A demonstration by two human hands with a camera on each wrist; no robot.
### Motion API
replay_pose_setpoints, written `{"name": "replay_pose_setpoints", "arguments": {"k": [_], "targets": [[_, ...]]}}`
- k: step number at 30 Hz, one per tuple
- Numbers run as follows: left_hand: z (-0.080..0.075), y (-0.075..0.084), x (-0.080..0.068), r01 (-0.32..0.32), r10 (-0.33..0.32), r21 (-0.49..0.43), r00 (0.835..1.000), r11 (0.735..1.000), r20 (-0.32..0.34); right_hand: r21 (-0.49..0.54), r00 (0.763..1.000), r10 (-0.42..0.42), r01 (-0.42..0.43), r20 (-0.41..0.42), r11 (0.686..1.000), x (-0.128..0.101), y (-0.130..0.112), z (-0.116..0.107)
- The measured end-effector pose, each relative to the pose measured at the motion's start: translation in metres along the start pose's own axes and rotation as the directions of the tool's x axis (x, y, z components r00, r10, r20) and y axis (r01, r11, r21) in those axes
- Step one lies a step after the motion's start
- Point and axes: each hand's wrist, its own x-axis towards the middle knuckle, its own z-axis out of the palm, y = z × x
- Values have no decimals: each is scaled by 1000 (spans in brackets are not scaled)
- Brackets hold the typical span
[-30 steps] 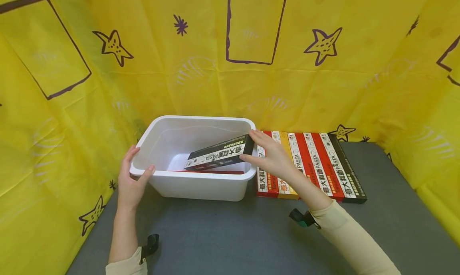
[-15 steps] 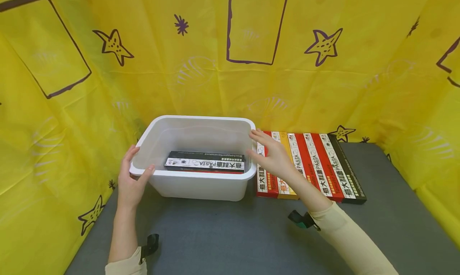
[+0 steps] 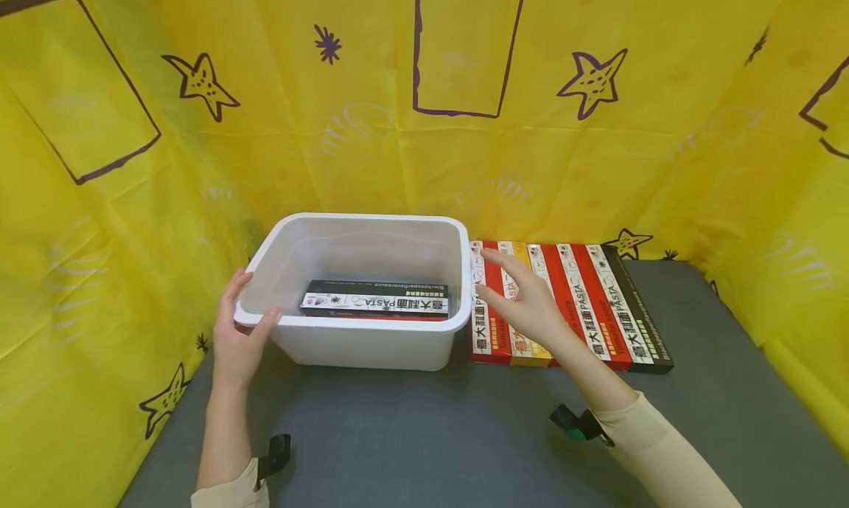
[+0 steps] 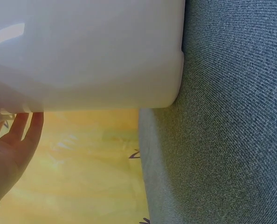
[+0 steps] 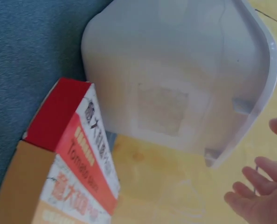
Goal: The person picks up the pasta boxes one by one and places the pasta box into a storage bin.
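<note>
My left hand point(image 3: 239, 338) grips the white plastic bin point(image 3: 361, 346) by its left front corner, thumb over the rim and fingers along the outer wall; in the left wrist view the fingers point(image 4: 33, 128) lie against that wall. Inside the bin a black pasta box point(image 3: 378, 301) lies flat, a strip of red packaging showing under its near edge. My right hand point(image 3: 530, 305), holding nothing, hovers just right of the bin, fingers apart, above a row of red, yellow and black pasta boxes point(image 3: 584, 290). In the right wrist view, a red tomato sauce pasta box point(image 5: 85, 154) sits beside the bin's end wall.
The row of boxes lies flat on the grey table point(image 3: 411, 434), close against the bin's right side. A yellow printed curtain point(image 3: 371, 169) rises behind the table and along both sides.
The black pasta box has dropped from a tilt to lying flat in the bin. My right hand has let go of it and drawn back right. The left hand stays on the rim.
</note>
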Motion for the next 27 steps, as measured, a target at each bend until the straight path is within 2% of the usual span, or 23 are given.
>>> {"name": "replay_pose_setpoints", "arguments": {"k": [7, 12, 18, 27], "targets": [[0, -2, -1, -1, 1, 4, 1000, 1000, -4, 134, 994, 108, -108, 7, 985, -11, 12, -6], [0, -1, 0, -4, 4, 6, 1000, 1000, -1, 185, 983, 181, -180, 15, 966, -19, 24, -12], [-1, -1, 0, 8, -8, 12, 1000, 1000, 3, 210, 974, 226, -221, 3, 952, -27, 39, -18], [0, -3, 0, -3, 3, -1, 1000, 1000, -7, 166, 955, 298, -293, -3, 941, -45, 60, -27]]}}
